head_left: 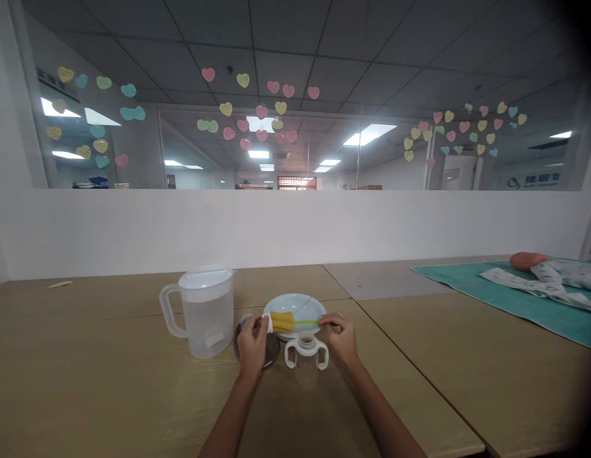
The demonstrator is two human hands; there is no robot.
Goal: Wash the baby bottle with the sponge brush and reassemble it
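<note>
Over the tan worktop (133,394), short of its far edge, your left hand (253,346) pinches a white-tipped yellow sponge brush (282,322), your right hand (343,337) its slim green stem (306,322): probably light, soft-headed; grip there.

An office- or classroom-like setting is suggested by tables (109,388) below a wide window (319,156), heart-shaped notes (261,112) on it, and ceiling lights (370,134) beyond it.

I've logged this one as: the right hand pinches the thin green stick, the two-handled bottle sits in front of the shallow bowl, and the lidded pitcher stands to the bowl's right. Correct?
Not quite: the head view shows the lidded pitcher to the left of the shallow bowl. The right hand does pinch the thin green stick, and the two-handled bottle is in front of the bowl.
</note>
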